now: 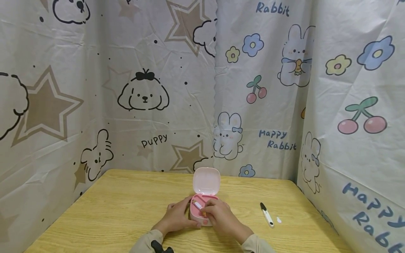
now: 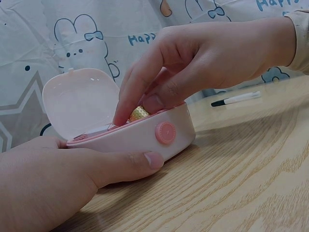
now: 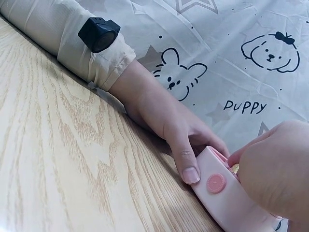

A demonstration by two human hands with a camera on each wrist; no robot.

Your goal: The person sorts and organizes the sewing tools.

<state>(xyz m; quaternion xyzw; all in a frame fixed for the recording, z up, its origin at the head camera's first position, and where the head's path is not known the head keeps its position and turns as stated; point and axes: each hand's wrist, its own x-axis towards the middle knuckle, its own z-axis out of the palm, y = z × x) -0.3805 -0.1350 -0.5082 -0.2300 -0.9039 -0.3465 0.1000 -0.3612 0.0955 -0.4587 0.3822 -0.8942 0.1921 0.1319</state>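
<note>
A small pink box [image 1: 195, 219] stands on the table with its hinged lid [image 1: 206, 181] raised at the back. My left hand [image 1: 178, 215] grips the box's left side, the thumb along its front wall below a round pink button [image 2: 165, 133]. My right hand [image 1: 223, 217] reaches down into the box from the right. Between its thumb and fingers is a small gold, shiny piece [image 2: 138, 113], partly hidden by them. Inside, a slim white item with a gold end [image 1: 197, 204] lies at a slant. The right fingers cover part of the interior.
On the wooden table [image 1: 142, 200], a black-and-white pen-like object [image 1: 267, 215] lies to the right. Beside it is a small white piece [image 1: 279, 220]. A printed curtain [image 1: 142, 123] hangs behind the table and along both sides.
</note>
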